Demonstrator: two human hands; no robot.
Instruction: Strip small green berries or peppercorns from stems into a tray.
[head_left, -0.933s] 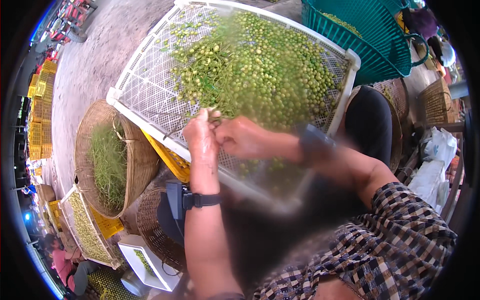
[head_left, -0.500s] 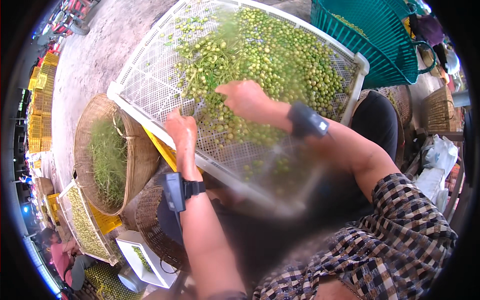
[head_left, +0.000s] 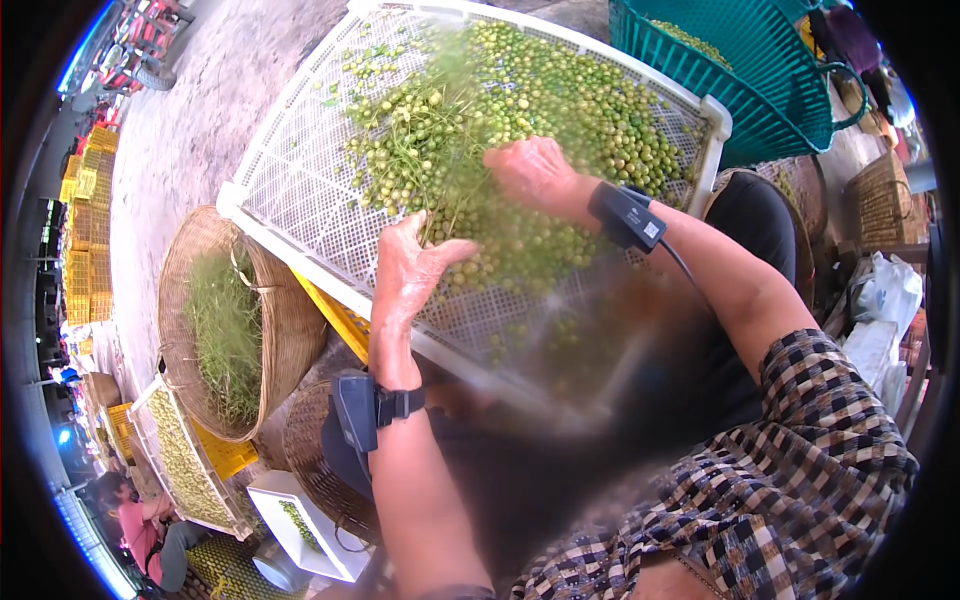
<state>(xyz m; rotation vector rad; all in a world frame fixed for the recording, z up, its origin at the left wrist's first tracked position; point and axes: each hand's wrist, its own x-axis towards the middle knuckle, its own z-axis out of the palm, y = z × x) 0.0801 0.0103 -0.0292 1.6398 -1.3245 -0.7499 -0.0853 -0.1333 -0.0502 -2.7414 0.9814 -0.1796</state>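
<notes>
Looking left first, we see yellow crates [head_left: 88,225] stacked up far from our left hand [head_left: 405,268]. Closer in, down and to the left of that hand, a big woven basket [head_left: 290,310] holds a bunch of thin green stems [head_left: 222,340]. Next comes the white tray [head_left: 282,168], which reaches under and past both hands. Our left hand is spread, with its thumb sticking out from the fingers, at the near edge of the fruit. A moment ago our two hands were touching; now they are apart, and the left one has come back in from the tray's side. Just past its fingertips lies a messy clump of stems and fruit [head_left: 425,120]. Right of that, our right hand [head_left: 537,172] is curled over the heap; we cannot tell if it pinches a stem. The little round green fruit [head_left: 640,145] lies on the tray, between our hands and past them. So the work seems to be back in the heap, where stems and fruit are mixed. Out past our right hand stands a teal basket [head_left: 745,105].
</notes>
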